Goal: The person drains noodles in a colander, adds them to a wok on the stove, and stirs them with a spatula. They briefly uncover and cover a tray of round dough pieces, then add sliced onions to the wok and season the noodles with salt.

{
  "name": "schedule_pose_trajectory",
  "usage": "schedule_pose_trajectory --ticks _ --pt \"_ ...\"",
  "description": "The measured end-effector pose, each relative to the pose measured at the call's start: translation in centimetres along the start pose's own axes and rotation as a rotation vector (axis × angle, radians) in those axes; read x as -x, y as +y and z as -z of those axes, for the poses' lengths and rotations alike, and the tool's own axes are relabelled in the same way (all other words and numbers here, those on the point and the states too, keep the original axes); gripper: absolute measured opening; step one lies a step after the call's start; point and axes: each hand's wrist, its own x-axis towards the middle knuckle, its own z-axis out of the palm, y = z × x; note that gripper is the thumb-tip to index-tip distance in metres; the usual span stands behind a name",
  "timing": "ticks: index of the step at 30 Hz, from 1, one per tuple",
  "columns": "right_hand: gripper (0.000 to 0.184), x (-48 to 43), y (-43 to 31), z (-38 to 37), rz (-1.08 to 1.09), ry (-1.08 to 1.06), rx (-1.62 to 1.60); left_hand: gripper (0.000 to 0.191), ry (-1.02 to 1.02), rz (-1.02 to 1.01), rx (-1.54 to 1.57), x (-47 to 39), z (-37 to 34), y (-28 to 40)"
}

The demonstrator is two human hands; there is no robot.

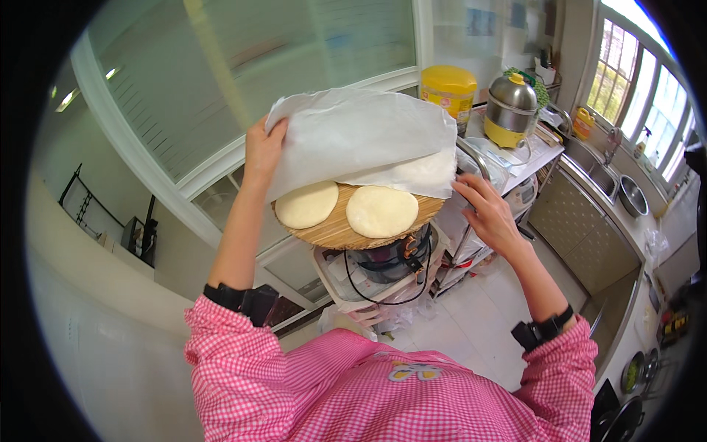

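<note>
My left hand pinches the left edge of a sheet of white paper or cloth, which is raised over a round wooden board. Two flat, round pieces of pale dough lie uncovered at the board's near side. The sheet's right part still covers the far side of the board, where a pale patch shows at its fold. My right hand is beside the sheet's lower right corner, its fingers apart; whether the fingertips touch the corner is not clear.
Beneath the board is a dark round appliance with a black cord on a pale plastic rack. A steel and yellow steamer and a yellow-lidded tub stand on the shelf at right. Further right are a sink and a steel bowl.
</note>
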Motion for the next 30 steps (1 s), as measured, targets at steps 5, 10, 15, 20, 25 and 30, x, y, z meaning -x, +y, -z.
schedule_pose_trajectory --ticks 5,10,15,20,25,30 --pt "0.036 -3.8 2.1 -1.4 0.11 -0.125 0.173 0.02 -0.111 0.116 0.081 1.9 0.6 1.1" --pt "0.018 -5.2 3.2 -0.7 0.077 -0.215 0.124 0.022 -0.367 0.121 0.103 3.9 1.7 3.1" --pt "0.01 -8.5 2.4 0.4 0.029 -0.027 0.006 0.019 -0.565 0.052 0.065 4.2 2.2 3.9" --pt "0.007 -13.5 3.6 1.8 0.148 -0.214 -0.142 0.013 -0.453 0.03 -0.015 4.3 2.5 4.4" --pt "0.008 -19.0 5.2 1.0 0.13 -0.274 -0.232 0.012 -0.218 -0.002 -0.135 2.9 3.0 4.4" --pt "0.008 -26.5 5.9 -0.3 0.357 0.026 -0.256 0.019 0.27 -0.043 -0.715 0.8 4.5 5.4"
